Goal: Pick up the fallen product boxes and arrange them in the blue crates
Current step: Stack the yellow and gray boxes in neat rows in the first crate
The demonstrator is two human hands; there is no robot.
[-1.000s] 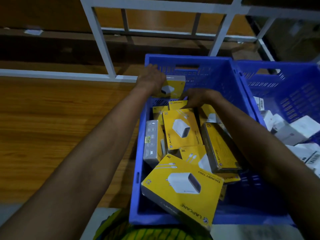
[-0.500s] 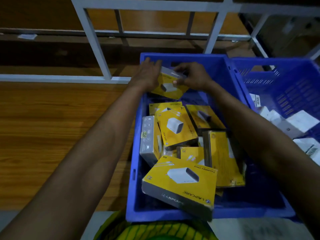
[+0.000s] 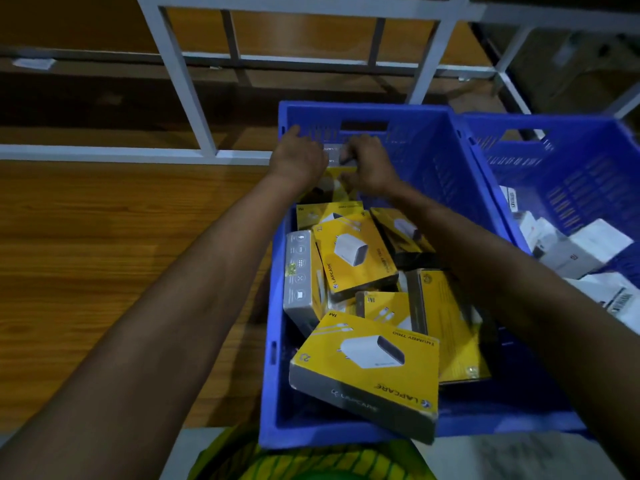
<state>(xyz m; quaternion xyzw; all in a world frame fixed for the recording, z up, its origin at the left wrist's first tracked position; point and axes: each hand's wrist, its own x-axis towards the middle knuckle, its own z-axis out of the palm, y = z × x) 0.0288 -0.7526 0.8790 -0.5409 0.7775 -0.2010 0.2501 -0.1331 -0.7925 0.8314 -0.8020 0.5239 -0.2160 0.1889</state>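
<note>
A blue crate [image 3: 429, 140] in front of me holds several yellow charger boxes lying jumbled, the largest [image 3: 367, 368] leaning on the near wall. At the crate's far left corner both hands hold one yellow box [image 3: 337, 157] upright against the far wall. My left hand [image 3: 298, 157] grips its left side and my right hand [image 3: 369, 164] grips its right side. Most of that box is hidden behind my hands.
A second blue crate [image 3: 571, 161] on the right holds several white boxes [image 3: 585, 247]. A white metal shelf frame [image 3: 180, 74] stands behind the crates. Brown wooden flooring [image 3: 121, 254] lies to the left.
Both hands have moved the held yellow box further back and turned it more upright against the crate's far wall. One second ago my right hand was lower among the boxes.
</note>
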